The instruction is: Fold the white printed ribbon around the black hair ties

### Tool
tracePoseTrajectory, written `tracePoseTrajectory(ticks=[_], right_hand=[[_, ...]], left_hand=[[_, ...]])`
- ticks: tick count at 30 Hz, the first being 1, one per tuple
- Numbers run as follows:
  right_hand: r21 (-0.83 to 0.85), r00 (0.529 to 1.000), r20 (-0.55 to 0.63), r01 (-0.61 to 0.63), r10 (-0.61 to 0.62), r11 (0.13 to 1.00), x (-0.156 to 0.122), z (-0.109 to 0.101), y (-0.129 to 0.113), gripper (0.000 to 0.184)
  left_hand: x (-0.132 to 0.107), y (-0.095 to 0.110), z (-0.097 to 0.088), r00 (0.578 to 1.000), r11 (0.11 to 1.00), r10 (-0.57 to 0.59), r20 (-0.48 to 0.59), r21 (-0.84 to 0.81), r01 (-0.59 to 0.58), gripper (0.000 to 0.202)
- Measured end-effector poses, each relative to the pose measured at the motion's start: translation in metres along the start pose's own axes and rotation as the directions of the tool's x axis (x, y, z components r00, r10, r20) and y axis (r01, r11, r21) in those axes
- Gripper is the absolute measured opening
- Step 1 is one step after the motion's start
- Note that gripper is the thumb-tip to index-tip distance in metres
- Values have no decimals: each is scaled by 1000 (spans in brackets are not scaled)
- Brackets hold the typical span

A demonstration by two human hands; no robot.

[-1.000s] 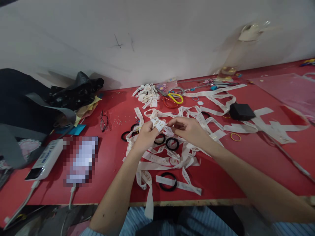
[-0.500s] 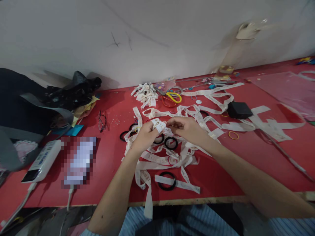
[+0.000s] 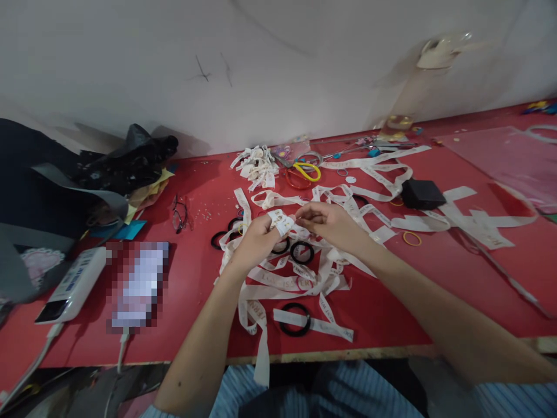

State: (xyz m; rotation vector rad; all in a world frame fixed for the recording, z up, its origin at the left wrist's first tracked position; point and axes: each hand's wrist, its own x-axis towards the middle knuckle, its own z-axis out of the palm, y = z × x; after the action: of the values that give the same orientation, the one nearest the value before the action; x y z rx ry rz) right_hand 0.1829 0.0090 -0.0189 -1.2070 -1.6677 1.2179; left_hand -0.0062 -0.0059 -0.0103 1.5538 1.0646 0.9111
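My left hand (image 3: pixel 256 239) is closed on a white printed ribbon (image 3: pixel 282 223), which is folded over at its thumb and fingertips. Close on its right, my right hand (image 3: pixel 324 223) has its fingers bent and pressed together at the ribbon's edge. What those fingertips pinch is too small to make out. Beneath both hands spreads a tangle of the same ribbon (image 3: pixel 278 281) with several black hair ties among it. One black hair tie (image 3: pixel 301 252) lies just below my hands. Nearer the table's front edge, another black ring (image 3: pixel 284 331) has a short ribbon strip across it.
Behind my hands lie a pile of knotted ribbon pieces (image 3: pixel 257 165) and yellow-handled scissors (image 3: pixel 310 172). A black block (image 3: pixel 422 194) weighs on ribbon at the right. Leftward are eyeglasses (image 3: pixel 178 216), a phone (image 3: pixel 141 284), a cabled power bank (image 3: pixel 73 284) and a dark bag (image 3: pixel 35 180).
My right hand has shifted very slightly up at the ribbon. The left hand keeps the same grip, and the view has moved a little.
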Motion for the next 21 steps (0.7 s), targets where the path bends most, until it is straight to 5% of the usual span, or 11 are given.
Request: tracePoseTrajectory(ticks=[8, 15, 21], right_hand=[[294, 978, 46, -207, 203, 933, -1, 2, -4, 21], [524, 946, 109, -316, 306, 790, 0, -4, -5, 18], [613, 958, 151, -285, 245, 737, 0, -4, -3, 18]], left_hand=[[-1, 3, 3, 995, 1000, -29, 94, 0, 29, 16], [0, 4, 0, 1000, 999, 15, -18, 38, -15, 22], [3, -4, 0, 993, 1000, 8, -117, 3, -8, 20]])
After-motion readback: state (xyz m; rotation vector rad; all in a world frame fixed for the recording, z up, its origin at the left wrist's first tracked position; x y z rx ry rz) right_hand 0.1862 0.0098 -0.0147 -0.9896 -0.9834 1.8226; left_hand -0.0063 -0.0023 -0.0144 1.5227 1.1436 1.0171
